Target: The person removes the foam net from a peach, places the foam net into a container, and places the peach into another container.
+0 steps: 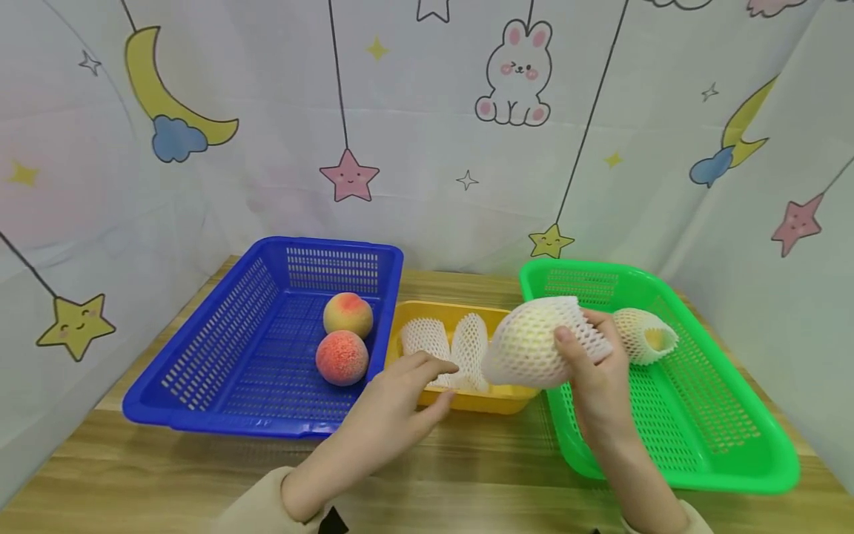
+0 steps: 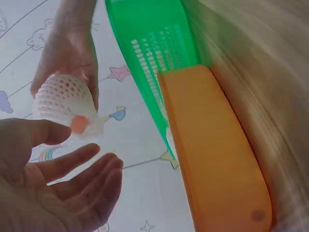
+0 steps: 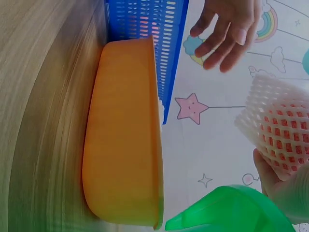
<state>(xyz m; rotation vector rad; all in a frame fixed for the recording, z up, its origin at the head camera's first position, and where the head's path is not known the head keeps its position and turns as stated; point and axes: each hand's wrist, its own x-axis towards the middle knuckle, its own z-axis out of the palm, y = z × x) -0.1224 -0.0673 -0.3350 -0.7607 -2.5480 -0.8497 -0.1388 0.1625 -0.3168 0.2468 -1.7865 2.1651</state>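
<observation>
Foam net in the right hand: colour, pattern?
The foam net is white, an open mesh; shows best in the head view.

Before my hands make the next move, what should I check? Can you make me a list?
1. Right hand grips the netted peach: ok.
2. Held peach tucked firmly in its net: cannot tell.
3. Left hand free: ok, it holds nothing.
4. Room in the green basket: ok, there is bare floor in front of the other wrapped peach.
5. Spare foam nets in the yellow tray: ok, at least two show.
6. Blue basket emptied: not ok, two bare peaches lie there.
</observation>
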